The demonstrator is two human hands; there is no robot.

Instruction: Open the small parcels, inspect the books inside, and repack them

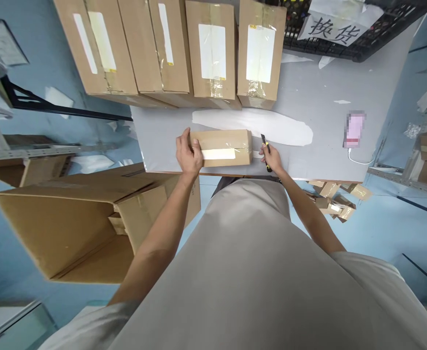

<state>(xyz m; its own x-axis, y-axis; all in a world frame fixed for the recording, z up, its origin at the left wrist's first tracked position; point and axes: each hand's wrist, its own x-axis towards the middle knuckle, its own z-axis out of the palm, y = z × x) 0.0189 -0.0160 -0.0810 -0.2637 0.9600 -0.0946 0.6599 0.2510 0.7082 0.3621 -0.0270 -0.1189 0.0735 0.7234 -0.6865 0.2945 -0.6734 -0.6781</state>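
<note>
A small, long cardboard box [222, 139] lies near the front edge of the grey table, with a white label and clear tape on it. Its left end is gripped by my left hand [189, 153], thumb on top and fingers at the far side. To the right of the box, my right hand [272, 157] is closed around a black and yellow utility knife [266, 144]. The knife's tip points away from me, and a small gap separates it from the box.
Several taped cardboard boxes [212, 51] line the table's [319, 97] back left. A black crate [363, 48] with a paper sign stands back right. A pink phone [354, 129] with a white cable lies at right. Below left is a large open carton [71, 228]; small boxes [335, 206] lie below right.
</note>
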